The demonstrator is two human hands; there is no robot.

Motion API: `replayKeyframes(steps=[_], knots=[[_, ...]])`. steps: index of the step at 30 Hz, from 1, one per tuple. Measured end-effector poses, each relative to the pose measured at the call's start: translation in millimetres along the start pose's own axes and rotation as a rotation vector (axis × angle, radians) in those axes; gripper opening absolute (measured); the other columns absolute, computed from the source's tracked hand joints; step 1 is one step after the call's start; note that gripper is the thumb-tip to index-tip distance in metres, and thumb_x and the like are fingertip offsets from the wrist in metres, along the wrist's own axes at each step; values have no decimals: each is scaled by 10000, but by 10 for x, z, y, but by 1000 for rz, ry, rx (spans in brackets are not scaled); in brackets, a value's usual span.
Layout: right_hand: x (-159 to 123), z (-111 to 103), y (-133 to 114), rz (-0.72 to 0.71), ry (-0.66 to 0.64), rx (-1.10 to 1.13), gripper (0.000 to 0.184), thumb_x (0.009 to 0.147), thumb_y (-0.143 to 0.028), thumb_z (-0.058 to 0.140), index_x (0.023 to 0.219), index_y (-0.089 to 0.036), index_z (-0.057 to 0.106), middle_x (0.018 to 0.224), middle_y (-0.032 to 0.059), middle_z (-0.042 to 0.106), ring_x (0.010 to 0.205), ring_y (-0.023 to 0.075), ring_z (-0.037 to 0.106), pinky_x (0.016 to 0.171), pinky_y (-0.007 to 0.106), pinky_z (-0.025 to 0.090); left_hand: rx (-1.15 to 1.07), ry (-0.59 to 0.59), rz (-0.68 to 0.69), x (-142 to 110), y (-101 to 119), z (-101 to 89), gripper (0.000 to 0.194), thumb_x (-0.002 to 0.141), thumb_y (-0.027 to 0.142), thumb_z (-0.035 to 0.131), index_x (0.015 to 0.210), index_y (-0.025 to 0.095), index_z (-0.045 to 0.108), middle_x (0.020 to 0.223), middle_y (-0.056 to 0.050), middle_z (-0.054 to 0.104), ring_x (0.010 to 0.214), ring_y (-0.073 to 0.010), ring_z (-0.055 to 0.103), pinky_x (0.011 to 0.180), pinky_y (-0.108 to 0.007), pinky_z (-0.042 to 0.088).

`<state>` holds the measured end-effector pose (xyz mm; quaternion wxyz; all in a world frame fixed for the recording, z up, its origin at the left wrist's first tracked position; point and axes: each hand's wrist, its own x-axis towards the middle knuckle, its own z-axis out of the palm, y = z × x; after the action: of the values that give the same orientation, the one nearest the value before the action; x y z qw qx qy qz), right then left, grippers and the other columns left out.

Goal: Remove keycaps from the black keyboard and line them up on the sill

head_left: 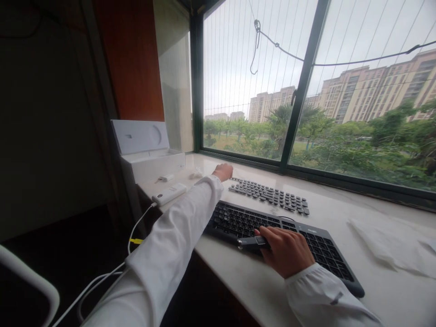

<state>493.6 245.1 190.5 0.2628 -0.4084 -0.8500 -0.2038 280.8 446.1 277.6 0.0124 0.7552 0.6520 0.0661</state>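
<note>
My left hand point(223, 172) reaches out to the far left end of the rows of loose black keycaps point(269, 194) on the white sill. Its fingers are curled together, and whatever they may hold is hidden. Nearer to me lies a black keyboard point(235, 223), its keycaps off over the part that shows. Over the keyboard's front edge, my right hand point(286, 250) is closed round a small dark tool with a metal tip point(252, 243). The tip points left. I cannot make out the tool's exact kind.
An open white box point(153, 165) stands at the left corner. Beside it are a white power bank point(169, 194) with a cable, a small white piece point(166, 178) and crumpled plastic point(195, 173). A clear plastic bag point(378, 243) lies right. The window point(252, 91) closes off the back.
</note>
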Motion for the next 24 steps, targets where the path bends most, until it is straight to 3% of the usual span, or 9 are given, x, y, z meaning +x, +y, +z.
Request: replayKeyframes(steps=[4, 7, 12, 15, 19, 24], knots=[[-1, -22, 19, 25, 20, -33, 198, 842, -290, 450, 734, -213, 597, 654, 0, 642, 556, 138, 577, 542, 268, 273, -20, 118, 21, -345, -18, -42, 204, 845, 260, 532, 964, 224, 694, 1032, -54, 666, 918, -173, 602, 857, -272, 440], [-12, -35, 49, 45, 32, -41, 154, 798, -269, 473, 806, -219, 619, 728, 17, 669, 601, 159, 596, 543, 262, 288, -87, 230, 50, -773, -44, 18, 237, 877, 344, 488, 983, 271, 687, 982, -15, 679, 873, -163, 602, 814, -268, 449], [-26, -51, 85, 120, 95, -21, 122, 756, -299, 495, 772, -215, 582, 704, 16, 650, 600, 175, 591, 506, 255, 288, -222, 452, 88, -1633, -141, 305, 274, 893, 401, 459, 1002, 265, 671, 982, -21, 676, 902, -176, 586, 802, -270, 430], [-18, -60, 85, 161, 178, 64, 120, 749, -309, 489, 726, -209, 551, 674, 20, 633, 595, 168, 580, 517, 247, 320, -280, 556, 94, -1992, -210, 527, 257, 909, 361, 438, 957, 251, 665, 956, -20, 670, 907, -168, 566, 804, -265, 428], [17, -84, 76, 217, 256, 233, 247, 790, -394, 467, 665, -198, 553, 638, 31, 613, 583, 154, 563, 568, 249, 368, -352, 627, 152, -2142, -295, 755, 225, 906, 281, 449, 940, 215, 662, 949, -39, 655, 944, -168, 536, 889, -286, 409], [257, -64, -21, 623, 366, 573, 439, 736, -575, 536, 529, -196, 452, 403, -23, 402, 434, 120, 428, 453, 247, 318, -360, 628, 160, -2109, -343, 829, 218, 895, 276, 466, 905, 200, 669, 925, -49, 636, 927, -172, 531, 882, -301, 416]])
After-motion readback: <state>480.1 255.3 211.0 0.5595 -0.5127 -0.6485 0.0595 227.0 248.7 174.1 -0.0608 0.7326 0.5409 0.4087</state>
